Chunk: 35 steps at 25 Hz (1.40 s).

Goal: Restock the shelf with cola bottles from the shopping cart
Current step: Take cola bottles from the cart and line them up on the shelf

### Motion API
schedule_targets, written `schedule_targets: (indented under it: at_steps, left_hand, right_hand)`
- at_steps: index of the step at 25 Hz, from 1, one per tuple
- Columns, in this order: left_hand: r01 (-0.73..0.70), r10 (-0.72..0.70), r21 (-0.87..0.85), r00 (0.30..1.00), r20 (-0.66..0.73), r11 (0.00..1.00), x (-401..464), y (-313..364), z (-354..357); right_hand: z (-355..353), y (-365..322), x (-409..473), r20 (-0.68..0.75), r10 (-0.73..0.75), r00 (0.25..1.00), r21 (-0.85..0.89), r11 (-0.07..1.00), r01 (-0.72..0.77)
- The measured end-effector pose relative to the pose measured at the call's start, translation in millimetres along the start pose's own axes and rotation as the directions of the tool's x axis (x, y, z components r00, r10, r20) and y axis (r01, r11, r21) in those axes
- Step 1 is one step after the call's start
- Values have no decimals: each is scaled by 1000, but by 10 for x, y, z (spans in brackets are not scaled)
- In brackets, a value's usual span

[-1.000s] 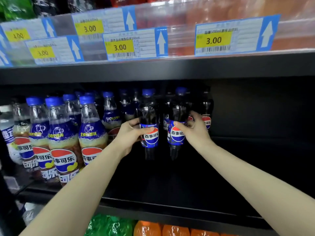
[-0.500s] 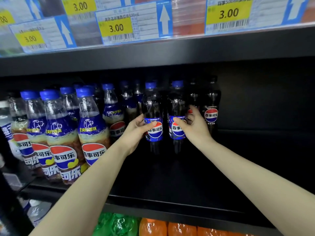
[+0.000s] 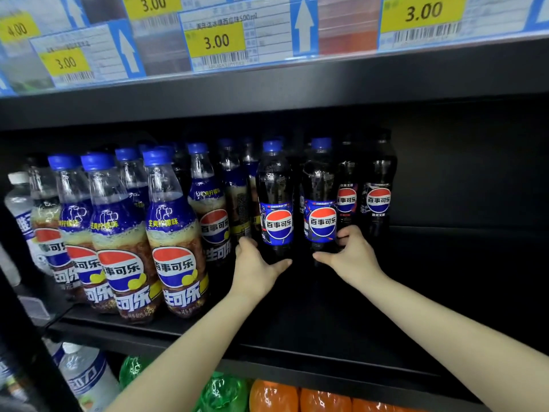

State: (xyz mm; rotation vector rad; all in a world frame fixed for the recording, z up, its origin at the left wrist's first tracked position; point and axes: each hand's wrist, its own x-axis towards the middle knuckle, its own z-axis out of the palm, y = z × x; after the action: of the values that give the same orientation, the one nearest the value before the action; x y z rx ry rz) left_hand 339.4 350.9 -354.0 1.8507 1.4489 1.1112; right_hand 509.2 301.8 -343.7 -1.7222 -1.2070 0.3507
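Two dark cola bottles with blue caps and blue labels stand upright side by side on the black shelf (image 3: 341, 328). My left hand (image 3: 255, 264) grips the lower part of the left cola bottle (image 3: 276, 185), fingers on its left side and thumb under its front. My right hand (image 3: 355, 257) grips the base of the right cola bottle (image 3: 321, 179), thumb in front and fingers curled round its right side. Both bottles sit mid-depth on the shelf. The shopping cart is out of view.
Two black-label cola bottles (image 3: 378, 200) stand just behind and to the right. Several lemon cola bottles (image 3: 175, 233) fill the shelf's left half. The shelf's right part is dark and bare. Price tags (image 3: 217, 43) line the shelf above; green and orange bottles (image 3: 273, 395) sit below.
Both hands have slid down from the labels to the bottles' lower parts. The two bottles have gone a little deeper and to the right, and the view has come closer.
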Motion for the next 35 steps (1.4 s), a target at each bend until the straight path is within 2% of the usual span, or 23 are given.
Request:
schedule_targets:
  at_steps: [16,25,27,30,32,35]
  left_hand:
    - [-56,57,59,998,-13,997,469,-16,105]
    - [-62,56,138,997,47,989,527,-53,152]
    - [-50,31,169,993,114,984,511,-20,119]
    - [-23,-12,237,989,144,971,455,76,6]
    - [-73,31,318,990,134,945,347,164,-127]
    - [-182,104,437,975,197,881,94,377,-403]
  right_hand:
    - [392,-16,432,-38,-34,999,11,999,34]
    - [432,-53,379,-64,-17,998,18,1000,18]
    - [374,-119,363,-45,-6,999,-70,998,3]
    - [175,-291,308,-4,-10,1000,-335,942,8]
    - [51,-422,188,31,-76,997,-471,878,81]
    - [-65,-641,-70,109,-185,977,-612,761,213]
